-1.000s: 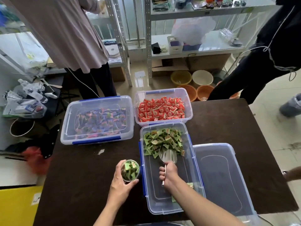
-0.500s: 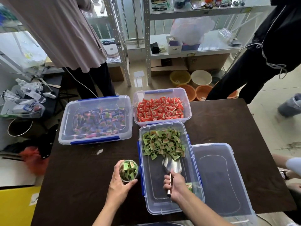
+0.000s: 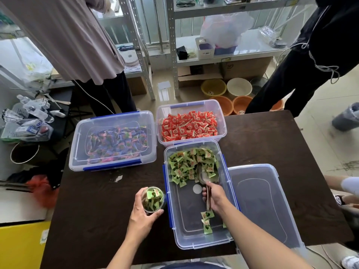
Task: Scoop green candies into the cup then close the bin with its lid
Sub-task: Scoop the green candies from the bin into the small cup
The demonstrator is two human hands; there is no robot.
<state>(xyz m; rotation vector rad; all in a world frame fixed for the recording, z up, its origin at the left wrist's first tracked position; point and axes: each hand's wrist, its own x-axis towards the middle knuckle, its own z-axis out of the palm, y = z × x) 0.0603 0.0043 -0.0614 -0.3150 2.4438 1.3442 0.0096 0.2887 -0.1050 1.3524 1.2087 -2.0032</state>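
A: What is the biggest thing here?

B: The dark table (image 3: 93,210). On it sits a clear bin (image 3: 194,237) with blue clips. Let us use that bin to find everything else.

A: What is just right of the bin?

B: Its lid (image 3: 260,206). It lies flat on the table, touching the bin's right side.

A: And on the other sides?

B: Past the far end of the bin is a box of red candies (image 3: 189,126), open on top. To the far left of the bin is a shut box of purple candies (image 3: 114,138).

A: What is inside the bin?

B: A pile of green candies (image 3: 186,166) fills the far end. A few loose ones lie at the near end. The middle is bare.

A: What are the hands doing?

B: The right hand (image 3: 215,198) is inside the bin, wrapped tight around the handle of a shiny scoop (image 3: 206,176). The bowl of the scoop is pushed into the green pile, with some candies in it. The left hand (image 3: 142,216) is just left of the bin, curled around a small clear cup (image 3: 153,199). The cup stands up straight and has green candies in it.
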